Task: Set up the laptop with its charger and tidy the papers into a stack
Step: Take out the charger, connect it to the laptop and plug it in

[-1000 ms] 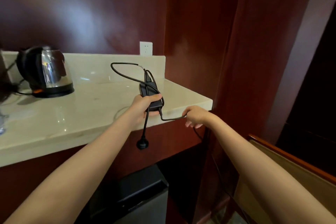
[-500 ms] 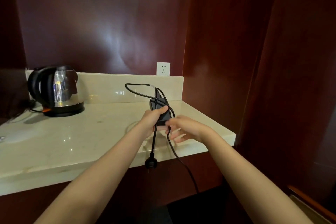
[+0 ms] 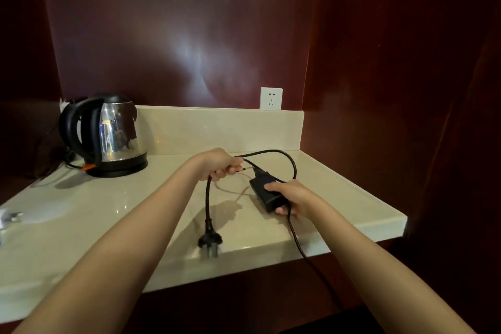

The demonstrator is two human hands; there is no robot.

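Note:
My right hand [image 3: 294, 196] grips the black charger brick [image 3: 264, 189] just above the cream counter [image 3: 108, 214]. My left hand [image 3: 221, 164] holds the thick mains cable [image 3: 208, 198] near its top. From that hand the cable hangs down to a black three-pin plug [image 3: 209, 241], which dangles over the counter's front part. A loop of cable [image 3: 284, 156] arcs behind the brick. A thinner lead [image 3: 303, 249] runs from the brick down past the counter's front edge. No laptop or papers are in view.
A white wall socket [image 3: 271, 98] sits above the counter's backsplash, behind the charger. A steel and black kettle [image 3: 108, 135] stands on its base at the back left. A small pale object [image 3: 10, 217] lies at the far left edge. Dark red panels enclose the alcove.
My right hand has taken hold of the charger brick. My left hand has moved from the brick to the mains cable. The view has risen and shifted left.

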